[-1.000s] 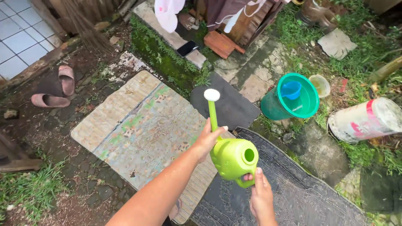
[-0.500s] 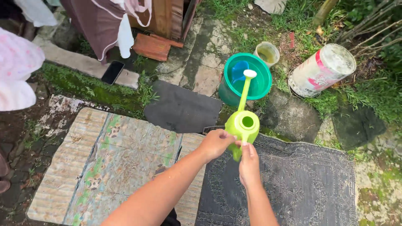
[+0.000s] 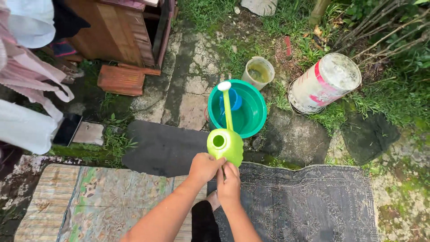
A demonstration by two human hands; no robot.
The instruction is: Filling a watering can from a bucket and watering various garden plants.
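Left hand [image 3: 204,166]: fingers curled shut around the rear of the green watering can [image 3: 225,144], by its fill hole.
Right hand [image 3: 229,184]: fingers wrapped on the can's back, just below and beside the left hand.
Watering can: held in the air above the near edge of the dark patterned mat [image 3: 300,201], its long spout pointing away, white tip over the teal basin [image 3: 251,117].
Basin: on the ground, water inside, a blue scoop [image 3: 234,99] in it.
Beyond: small cloudy tub [image 3: 259,71] just behind the basin; white bucket [image 3: 323,83] lying on its side to the right.
Left: striped woven mat [image 3: 85,197], wooden cabinet [image 3: 117,31].
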